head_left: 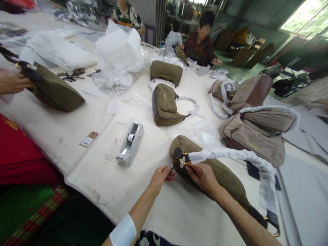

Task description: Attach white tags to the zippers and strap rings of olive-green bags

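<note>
An olive green handbag (225, 174) lies on its side on the table in front of me. Its strap (230, 153) is wrapped in white tissue and joins the bag at a gold ring (183, 158). My right hand (205, 179) is closed on the strap's end just below that ring. Beside the bag's near end, my left hand (162, 176) pinches something small and pale, too small to name. A grey tape dispenser (134, 141) stands to the left of the bag, apart from both hands.
Two olive bags (165, 102) sit behind the dispenser; beige bags (253, 133) stand at right. A paper tag (89, 139) lies left. Plastic wrapping (120, 51) is heaped at the back. At far left another person's hand (12, 82) holds an olive bag (55, 87).
</note>
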A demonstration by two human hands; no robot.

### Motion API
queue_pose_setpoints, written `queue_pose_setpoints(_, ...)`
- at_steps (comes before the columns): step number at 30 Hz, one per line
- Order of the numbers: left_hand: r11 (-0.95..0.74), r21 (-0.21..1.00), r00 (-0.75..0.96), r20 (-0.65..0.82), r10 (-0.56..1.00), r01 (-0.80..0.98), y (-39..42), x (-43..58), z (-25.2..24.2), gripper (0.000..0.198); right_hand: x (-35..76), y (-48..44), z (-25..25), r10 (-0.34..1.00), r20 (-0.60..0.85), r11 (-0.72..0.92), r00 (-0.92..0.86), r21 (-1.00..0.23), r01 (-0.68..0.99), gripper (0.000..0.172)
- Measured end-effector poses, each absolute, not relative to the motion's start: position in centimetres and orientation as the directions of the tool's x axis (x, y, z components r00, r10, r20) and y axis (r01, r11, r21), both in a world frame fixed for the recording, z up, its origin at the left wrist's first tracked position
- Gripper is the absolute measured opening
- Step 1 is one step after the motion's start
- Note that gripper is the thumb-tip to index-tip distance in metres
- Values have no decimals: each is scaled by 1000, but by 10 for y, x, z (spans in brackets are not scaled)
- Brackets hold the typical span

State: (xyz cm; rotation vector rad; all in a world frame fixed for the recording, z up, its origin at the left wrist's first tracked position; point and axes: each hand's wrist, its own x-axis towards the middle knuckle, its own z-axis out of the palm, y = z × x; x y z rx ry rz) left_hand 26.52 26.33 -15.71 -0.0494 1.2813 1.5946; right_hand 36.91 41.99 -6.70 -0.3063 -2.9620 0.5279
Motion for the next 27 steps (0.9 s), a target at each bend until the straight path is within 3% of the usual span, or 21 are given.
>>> queue_pose_setpoints(6,125,781,-531,-523,667,-612,269,264,-156,28,370,420,-59,202,55,903,-978,-396,164,24)
queue_pose_setpoints(14,222,759,-412,-546,730,-612,258,254,-156,30,374,421,-55,198,22,888,-980,-427,170,26)
queue_pose_setpoints(27,230,811,-429,-499,753,-539,246,256,-161,34,370,422,-53,213,22,880,-977,-439,182,27)
